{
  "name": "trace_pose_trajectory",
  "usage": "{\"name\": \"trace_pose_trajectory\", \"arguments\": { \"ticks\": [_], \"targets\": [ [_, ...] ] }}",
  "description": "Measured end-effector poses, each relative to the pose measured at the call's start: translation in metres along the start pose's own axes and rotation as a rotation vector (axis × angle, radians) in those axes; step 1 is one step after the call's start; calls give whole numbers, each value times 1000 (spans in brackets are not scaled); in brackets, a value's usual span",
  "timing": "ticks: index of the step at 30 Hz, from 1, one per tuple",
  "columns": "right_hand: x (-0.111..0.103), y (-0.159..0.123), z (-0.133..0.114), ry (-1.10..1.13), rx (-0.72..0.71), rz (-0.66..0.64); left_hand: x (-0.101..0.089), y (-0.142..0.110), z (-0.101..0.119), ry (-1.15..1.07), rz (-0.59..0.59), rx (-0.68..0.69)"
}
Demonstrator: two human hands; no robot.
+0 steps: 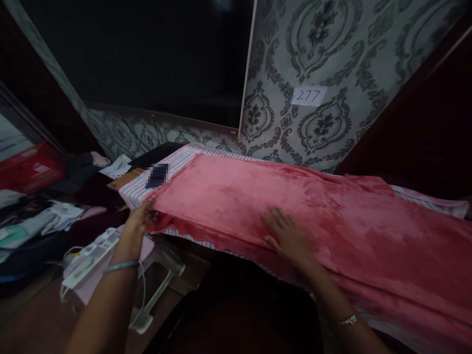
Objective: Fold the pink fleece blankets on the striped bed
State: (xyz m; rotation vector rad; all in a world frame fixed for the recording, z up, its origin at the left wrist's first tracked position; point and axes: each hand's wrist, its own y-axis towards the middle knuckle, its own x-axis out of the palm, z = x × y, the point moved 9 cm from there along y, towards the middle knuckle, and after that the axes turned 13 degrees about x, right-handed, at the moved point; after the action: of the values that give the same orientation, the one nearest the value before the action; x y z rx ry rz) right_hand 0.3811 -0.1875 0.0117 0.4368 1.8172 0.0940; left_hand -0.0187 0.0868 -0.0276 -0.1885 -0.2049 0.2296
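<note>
A long pink velvety garment (pixel 228 196) lies spread in layers over a striped cloth (pixel 180 160) that covers a long raised surface. At the garment's near left corner, my left hand (pixel 140 219) is closed on its edge, though some of its fingers are hidden. My right hand (pixel 289 238) rests flat on the garment near its front edge, fingers spread. Darker red patches and creases run across the fabric on the right. A dark, pixelated object (pixel 157 176) sits on the striped cloth just beyond my left hand.
Below on the left, a white power strip (pixel 90 260) with a cable lies on a pink and white stool (pixel 147 246). Piled clothes (pixel 55 219) and a red bag (pixel 31 169) are further left. A large dark screen (pixel 147 54) hangs behind, beside patterned wallpaper (pixel 317 44).
</note>
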Motion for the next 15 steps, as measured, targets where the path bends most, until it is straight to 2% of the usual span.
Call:
{"name": "trace_pose_trajectory", "arguments": {
  "ticks": [2,4,7,9,10,12,13,15],
  "targets": [
    [25,2,-6,-18,-3,-77,1,-9,-4,21,-30,-59],
    [41,-1,-8,-24,-4,-122,3,-15,-3,23,-57,-60],
    [46,-3,-5,18,30,-166,10,-17,7,-10,-49,0],
    [44,1,0,134,67,-214,21,-16,22,-46,-27,48],
    [42,4,3,244,95,-233,30,-16,32,-49,-25,88],
    [35,12,15,603,196,-234,57,-21,62,-26,-51,212],
    [31,16,24,796,256,-212,76,-26,79,-5,-83,291],
    [23,21,42,1069,350,-149,127,-47,112,39,-188,438]
  ]
}}
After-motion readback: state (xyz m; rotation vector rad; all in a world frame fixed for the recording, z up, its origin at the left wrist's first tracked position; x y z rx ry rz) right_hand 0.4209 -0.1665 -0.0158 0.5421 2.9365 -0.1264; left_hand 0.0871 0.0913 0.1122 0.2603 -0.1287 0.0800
